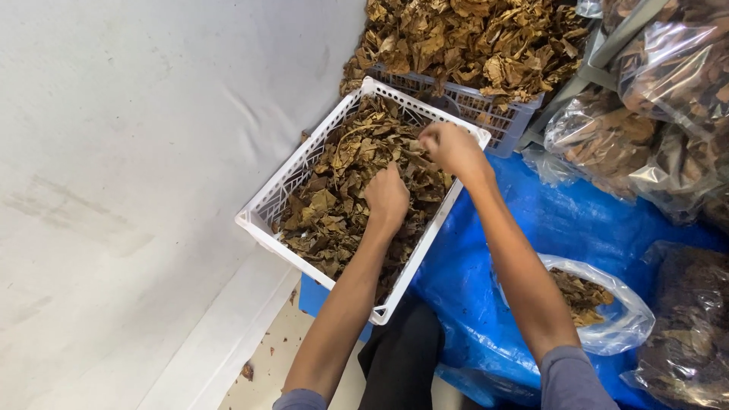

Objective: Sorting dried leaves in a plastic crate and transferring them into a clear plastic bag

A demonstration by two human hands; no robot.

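Sorting dry leaves, crate mostly full

Left hand (387,196) was clenched in leaves (334,175), right hand (449,148) pinched some; I figured the crate (266,209) had plenty left, bag (607,319) barely filled.

Both forearms are bare from the hands up past the elbows, slim and without watch, ring or band. The left hand (387,199) and right hand (453,148) wear no gloves. Short grey-blue sleeves (only their hems show at the bottom edge) cover the upper arms. Between the arms a dark, black-looking garment covers the lap or knee.
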